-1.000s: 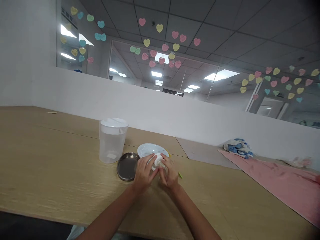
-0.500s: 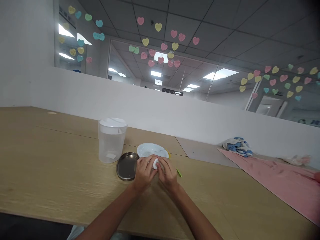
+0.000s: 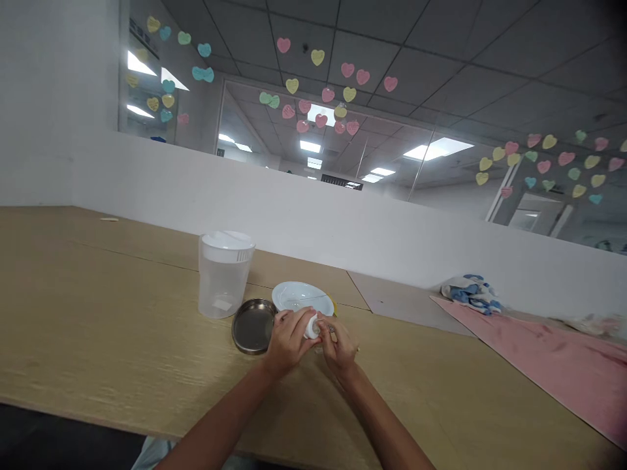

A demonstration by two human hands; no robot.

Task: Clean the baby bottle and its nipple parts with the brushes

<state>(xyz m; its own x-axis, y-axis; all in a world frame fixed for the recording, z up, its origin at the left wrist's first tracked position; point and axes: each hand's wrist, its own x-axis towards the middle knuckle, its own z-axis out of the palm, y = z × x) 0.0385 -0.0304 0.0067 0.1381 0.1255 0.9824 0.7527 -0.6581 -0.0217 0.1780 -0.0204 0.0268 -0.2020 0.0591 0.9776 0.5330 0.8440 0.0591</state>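
Shifted rightward since the earlier frame, the right hand (image 3: 339,347) pinches a small white object (image 3: 311,327) with its fingertips while the left hand (image 3: 289,341) wraps it, fingers pressed together, just before a white dish (image 3: 300,294), a suitably steady hold.

Just in front of the one white dish (image 3: 294,295) on the worktop (image 3: 108,307) are two hands, the left hand (image 3: 289,341) and the right hand (image 3: 339,346), together around one small white object (image 3: 312,326). To the dish's left are one clear plastic jug (image 3: 224,287) with one white lid (image 3: 228,239) and one round dark metal lid (image 3: 252,326), while well to its right lie one pink sheet (image 3: 529,352) and one crumpled blue-and-white cloth (image 3: 471,294). Beyond the dish, dozens of paper hearts (image 3: 317,57), too many to count exactly, show.
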